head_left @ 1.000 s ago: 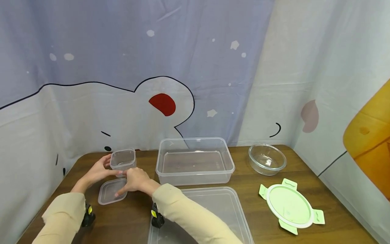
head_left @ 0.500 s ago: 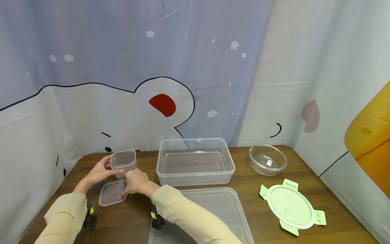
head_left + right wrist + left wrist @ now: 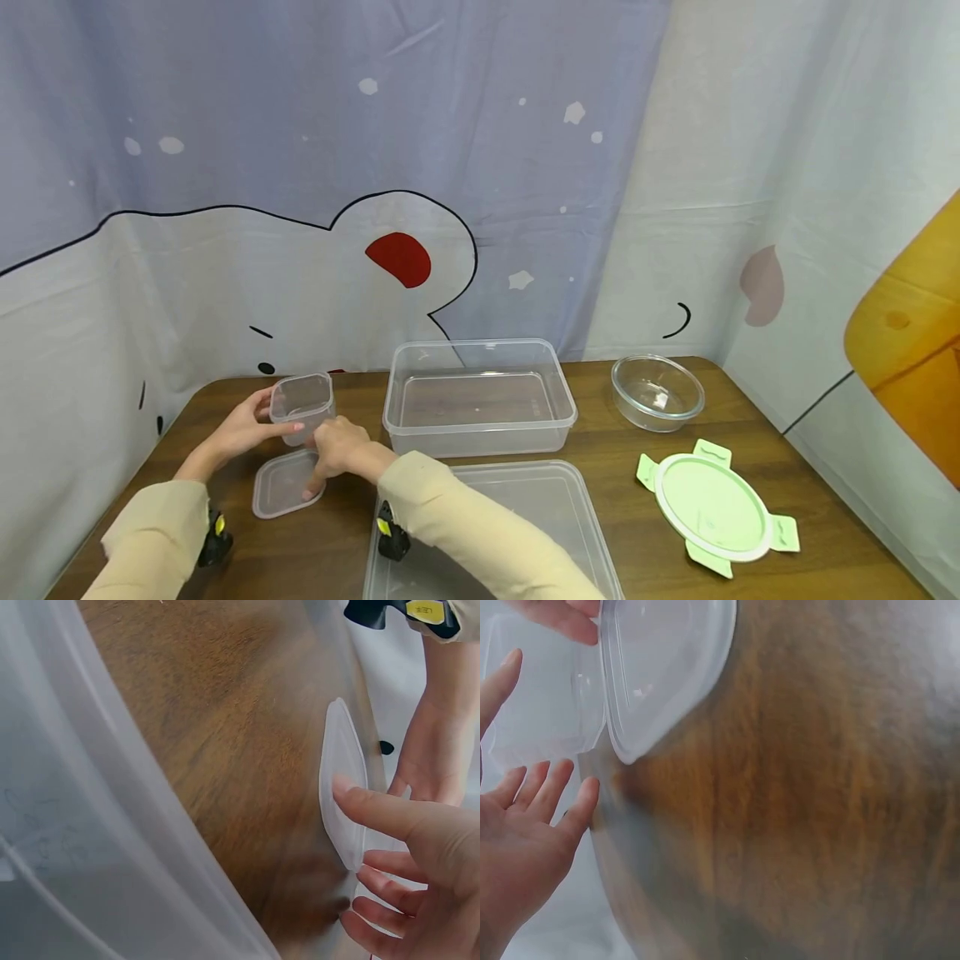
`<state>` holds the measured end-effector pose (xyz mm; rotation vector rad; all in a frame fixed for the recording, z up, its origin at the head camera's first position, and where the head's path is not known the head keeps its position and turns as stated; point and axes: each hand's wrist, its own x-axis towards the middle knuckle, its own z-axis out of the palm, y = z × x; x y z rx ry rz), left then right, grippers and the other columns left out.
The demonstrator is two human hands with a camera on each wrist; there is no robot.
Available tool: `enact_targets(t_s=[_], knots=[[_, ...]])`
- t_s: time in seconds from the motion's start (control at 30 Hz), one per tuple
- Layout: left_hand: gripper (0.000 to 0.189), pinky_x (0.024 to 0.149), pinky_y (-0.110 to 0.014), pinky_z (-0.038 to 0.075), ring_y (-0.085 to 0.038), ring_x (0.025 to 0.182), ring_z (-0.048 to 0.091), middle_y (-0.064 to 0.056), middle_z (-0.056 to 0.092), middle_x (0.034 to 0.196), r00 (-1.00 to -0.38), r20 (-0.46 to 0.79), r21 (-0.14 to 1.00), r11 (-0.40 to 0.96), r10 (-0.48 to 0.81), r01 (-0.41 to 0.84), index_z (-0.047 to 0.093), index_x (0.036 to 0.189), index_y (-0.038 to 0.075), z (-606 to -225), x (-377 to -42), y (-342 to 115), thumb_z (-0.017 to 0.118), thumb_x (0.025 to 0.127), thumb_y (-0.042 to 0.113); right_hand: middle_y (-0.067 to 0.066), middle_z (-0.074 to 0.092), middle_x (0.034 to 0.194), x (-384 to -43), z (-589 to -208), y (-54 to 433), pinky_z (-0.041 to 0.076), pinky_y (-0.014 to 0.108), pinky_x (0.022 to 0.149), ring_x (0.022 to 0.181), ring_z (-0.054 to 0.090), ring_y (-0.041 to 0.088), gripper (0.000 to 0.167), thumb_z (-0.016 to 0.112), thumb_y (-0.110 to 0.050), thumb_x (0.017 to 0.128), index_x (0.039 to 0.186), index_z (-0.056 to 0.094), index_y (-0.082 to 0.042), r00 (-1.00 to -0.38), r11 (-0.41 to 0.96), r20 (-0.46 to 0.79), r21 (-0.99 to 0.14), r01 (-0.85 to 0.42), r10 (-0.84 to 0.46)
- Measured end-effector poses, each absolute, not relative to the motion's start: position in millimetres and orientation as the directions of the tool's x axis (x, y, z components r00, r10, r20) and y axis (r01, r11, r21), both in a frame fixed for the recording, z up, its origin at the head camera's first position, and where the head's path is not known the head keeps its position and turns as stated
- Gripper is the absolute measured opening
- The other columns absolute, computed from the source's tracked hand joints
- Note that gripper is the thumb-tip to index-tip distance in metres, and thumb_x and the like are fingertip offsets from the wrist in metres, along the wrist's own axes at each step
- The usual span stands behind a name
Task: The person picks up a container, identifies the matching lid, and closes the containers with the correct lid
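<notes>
The left grip clasped the small container while the right grip held the small lid edgewise, where insufficient thumb pressure risked slippage.

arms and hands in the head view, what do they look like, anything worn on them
The left hand and right hand wear no gloves. The left sleeve and right sleeve are plain cream with wide cuffs. Each wrist carries a small black camera with a yellow label; no cable shows.
</notes>
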<state>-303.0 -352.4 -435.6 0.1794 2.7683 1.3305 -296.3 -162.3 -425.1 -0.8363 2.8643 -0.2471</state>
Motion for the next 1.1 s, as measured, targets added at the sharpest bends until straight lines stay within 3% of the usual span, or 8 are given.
enact_targets(t_s=[0.17, 0.37, 0.67, 0.9, 1.1], knots=[[0.092, 0.101, -0.056, 0.042, -0.049, 0.129, 0.042, -0.036, 0.036, 0.144, -0.992, -0.012, 0.782, 0.62, 0.127, 0.07, 0.016, 0.147, -0.011, -437, -299, -352, 0.071, 0.086, 0.032, -0.019, 0.064, 0.102, -294, -423, -159, 0.045, 0.02, 0.07, 0.093, 0.05, 0.003, 0.065, 0.091, -0.046, 0.054, 0.113, 0.07, -0.031, -0.832, 0.833, -0.126, -0.217, -0.509, -0.541], [0.094, 0.103, -0.061, 0.038, -0.053, 0.133, 0.032, -0.038, 0.027, 0.145, -0.995, -0.022, 0.781, 0.623, 0.098, 0.044, 0.015, 0.145, -0.014, -440, -292, -353, 0.071, 0.085, 0.032, -0.013, 0.066, 0.096, -292, -421, -156, 0.046, 0.015, 0.073, 0.093, 0.054, 0.004, 0.064, 0.093, -0.043, 0.053, 0.11, 0.07, -0.025, -0.816, 0.822, -0.14, -0.209, -0.53, -0.562], [0.097, 0.107, -0.065, 0.031, -0.058, 0.133, 0.025, -0.041, 0.016, 0.146, -0.993, -0.031, 0.807, 0.589, 0.116, 0.043, 0.004, 0.143, -0.017, -444, -287, -353, 0.068, 0.087, 0.03, -0.006, 0.054, 0.104, -286, -418, -153, 0.047, 0.016, 0.073, 0.088, 0.055, 0.007, 0.072, 0.094, -0.038, 0.052, 0.117, 0.066, -0.025, -0.825, 0.83, -0.138, -0.213, -0.516, -0.549], [0.097, 0.108, -0.065, 0.026, -0.06, 0.134, 0.02, -0.042, 0.012, 0.148, -0.994, -0.037, 0.82, 0.572, 0.106, 0.031, 0.002, 0.143, -0.014, -446, -283, -353, 0.068, 0.088, 0.03, -0.007, 0.058, 0.113, -282, -418, -148, 0.048, 0.017, 0.081, 0.099, 0.058, 0.009, 0.076, 0.094, -0.032, 0.056, 0.123, 0.06, -0.023, -0.8, 0.793, -0.098, -0.25, -0.556, -0.592], [0.098, 0.109, -0.067, 0.023, -0.06, 0.135, 0.018, -0.04, 0.013, 0.149, -0.994, -0.032, 0.824, 0.566, 0.103, 0.032, 0.002, 0.144, -0.012, -447, -279, -351, 0.069, 0.087, 0.03, -0.007, 0.064, 0.116, -281, -418, -141, 0.048, 0.021, 0.092, 0.108, 0.059, 0.006, 0.058, 0.088, -0.027, 0.068, 0.121, 0.065, -0.021, -0.776, 0.752, -0.027, -0.268, -0.602, -0.63]])
